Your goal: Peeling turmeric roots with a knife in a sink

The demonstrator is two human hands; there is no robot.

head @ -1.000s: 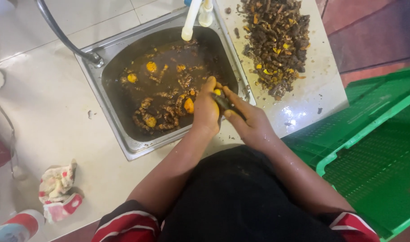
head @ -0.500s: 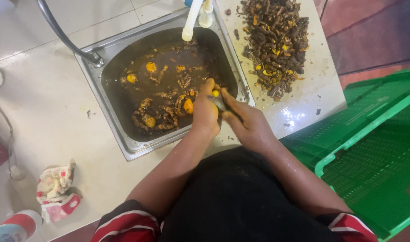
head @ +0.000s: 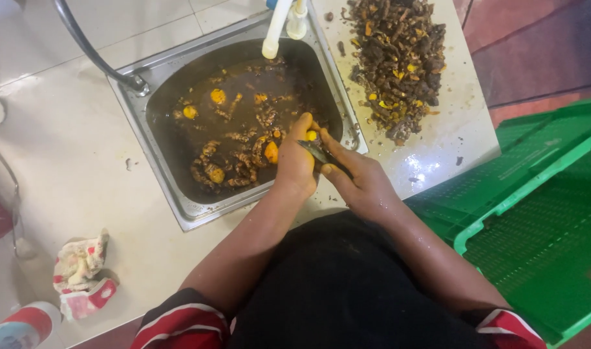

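head view looks straight down on a square steel sink [head: 154, 169] full of murky brown water, with knobbly brown roots [head: 227, 169] floating in it, some showing bright orange cut faces. left hand [head: 297, 163] is closed around a small yellow-orange root piece [head: 311, 136], right over the sink's near right corner. right hand [head: 360, 183] is wrapped tight around a small dark knife [head: 316, 152], blade touching that piece. both hands look wet.

right of the sink, a wet pale countertop [head: 454, 132] carries a rough heap of dark peelings [head: 399, 61] with yellow bits in it. a white tap [head: 275, 29] hangs over the back of the sink, and a grey hose [head: 88, 48] curves in at its left corner. a green plastic crate [head: 541, 213] sits just off the counter's edge on the right. a crumpled red and white cloth [head: 79, 274] lies well apart on the pale tiles to the left.
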